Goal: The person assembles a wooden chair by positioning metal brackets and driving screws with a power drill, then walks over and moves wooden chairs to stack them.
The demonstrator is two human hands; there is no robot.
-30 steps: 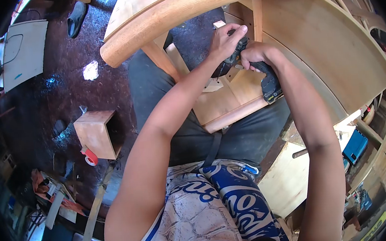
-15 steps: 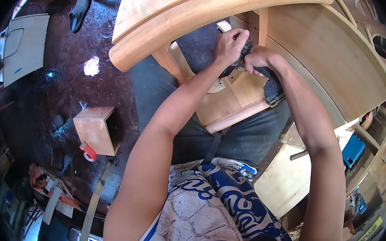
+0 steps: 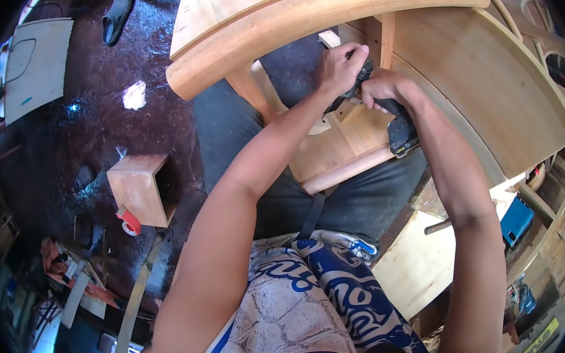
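A black cordless drill (image 3: 402, 134) is held inside the frame of a wooden chair-like piece (image 3: 322, 13) over my lap. My right hand (image 3: 388, 89) is wrapped round the drill's grip, its battery end pointing toward me. My left hand (image 3: 345, 69) is closed on the drill's head, thumb on top. The drill's tip and whatever it touches are hidden. Below my hands lies a light wooden panel (image 3: 340, 148) with a rounded front rail. A large curved panel (image 3: 482, 78) stands to the right.
On the dark floor at left are a wooden box (image 3: 137, 189), a red tape roll (image 3: 128, 221) and a dark slipper (image 3: 117, 19). A long wooden strip (image 3: 133, 310) lies lower left. At right are a plywood sheet (image 3: 414, 262) and a blue case (image 3: 516, 220).
The wooden piece, both hands and the drill have shifted slightly right in view. Both hands keep their hold on the drill. Something dark now shows at the lower left beside my arm.
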